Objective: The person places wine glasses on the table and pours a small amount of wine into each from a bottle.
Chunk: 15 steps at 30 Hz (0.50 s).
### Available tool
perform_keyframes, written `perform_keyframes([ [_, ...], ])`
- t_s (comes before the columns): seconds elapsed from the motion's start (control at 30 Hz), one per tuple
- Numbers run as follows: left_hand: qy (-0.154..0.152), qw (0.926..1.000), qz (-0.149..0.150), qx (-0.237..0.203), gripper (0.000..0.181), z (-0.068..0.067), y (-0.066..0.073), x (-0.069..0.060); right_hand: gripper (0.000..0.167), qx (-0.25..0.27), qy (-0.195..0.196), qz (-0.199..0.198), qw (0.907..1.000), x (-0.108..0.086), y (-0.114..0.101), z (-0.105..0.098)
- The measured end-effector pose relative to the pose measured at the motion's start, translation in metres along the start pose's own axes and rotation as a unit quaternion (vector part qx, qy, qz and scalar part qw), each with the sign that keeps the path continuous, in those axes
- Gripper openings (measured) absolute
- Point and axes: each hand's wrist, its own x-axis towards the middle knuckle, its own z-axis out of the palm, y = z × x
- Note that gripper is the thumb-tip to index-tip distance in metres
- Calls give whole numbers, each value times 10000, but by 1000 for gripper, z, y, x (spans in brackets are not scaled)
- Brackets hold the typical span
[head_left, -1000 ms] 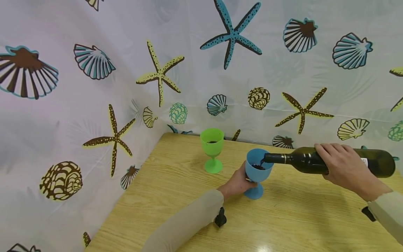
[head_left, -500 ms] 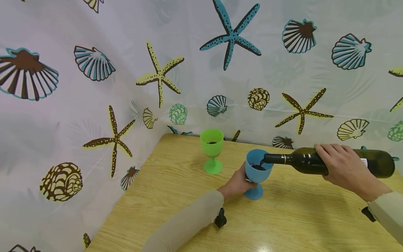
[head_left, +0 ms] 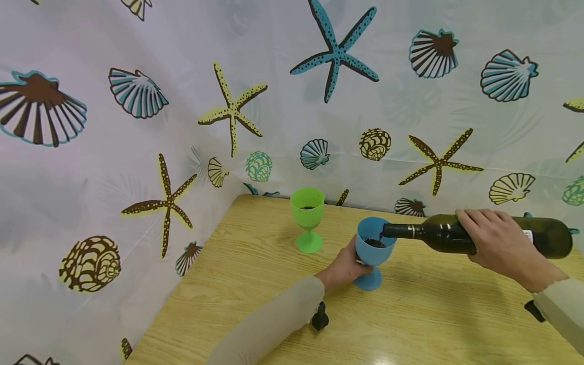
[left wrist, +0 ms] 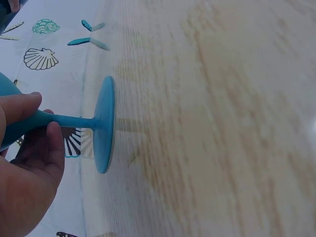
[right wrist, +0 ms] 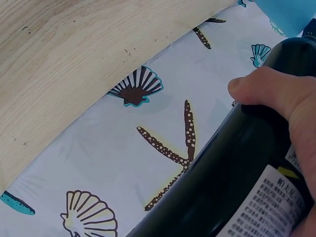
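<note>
My left hand (head_left: 344,264) grips a blue goblet (head_left: 375,254) round the underside of its bowl. In the left wrist view thumb and fingers close about the top of the stem, and the round foot (left wrist: 104,124) shows beyond them. A dark green wine bottle (head_left: 449,234) lies almost level in my right hand (head_left: 499,243), which wraps its body from above. Its mouth is at the goblet's rim, and a thin dark stream runs into dark liquid (head_left: 375,243) inside. The right wrist view shows the bottle's white printed label (right wrist: 269,207).
A green goblet (head_left: 307,218) with dark liquid in it stands upright on the wooden table (head_left: 255,243), left of the blue one. A white curtain (head_left: 274,116) printed with shells and starfish hangs behind the table and along its left side.
Dark liquid keeps running from the bottle into the blue goblet. Both hands, the bottle and the goblets hold nearly the same places; the whole view has shifted very slightly.
</note>
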Motion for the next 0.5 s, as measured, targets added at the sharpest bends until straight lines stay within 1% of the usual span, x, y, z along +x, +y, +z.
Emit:
perform_keyframes([
  [0.17, -19, 10000, 50, -29, 81, 0, 0, 0, 102, 5, 32, -27, 10000, 0, 0, 0],
  [0.5, -10, 10000, -22, 37, 81, 0, 0, 0, 102, 45, 99, -69, 9999, 0, 2, 0],
])
